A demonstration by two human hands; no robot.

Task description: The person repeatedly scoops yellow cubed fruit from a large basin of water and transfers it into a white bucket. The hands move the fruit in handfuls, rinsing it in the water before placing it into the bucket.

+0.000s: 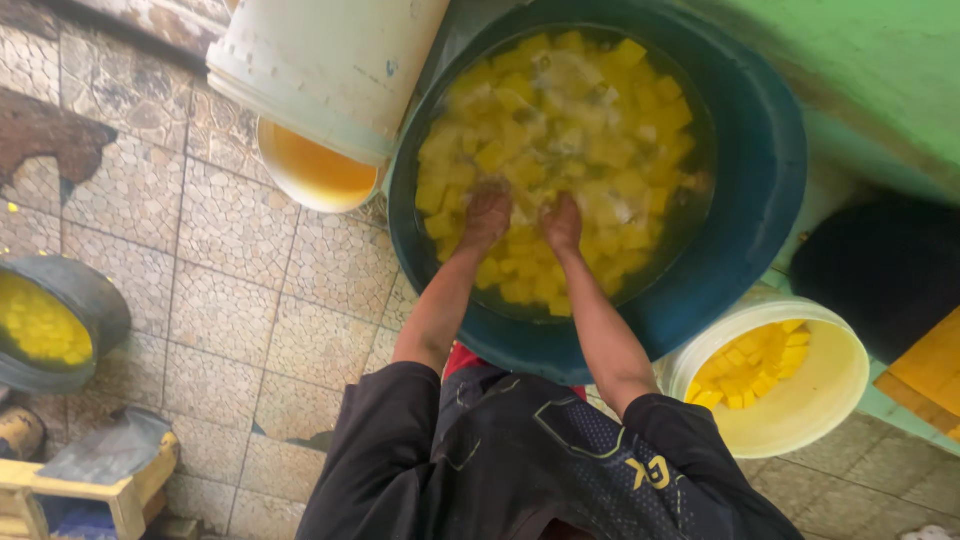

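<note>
A large dark teal tub [760, 190] holds water and many yellow cubes [620, 120] of cut food. Both my hands are plunged into it near the front. My left hand [487, 215] and my right hand [562, 222] sit side by side, fingers under the water and among the cubes. The fingertips are hidden by the water and pieces, so I cannot tell whether they grip anything.
A white bucket [830, 400] with yellow cubes stands at the right. A tall white bucket [330, 60] and a bowl of orange liquid [315, 170] are behind left. A dark basin [90, 300] with yellow pieces lies far left, on a patterned tile floor [220, 300].
</note>
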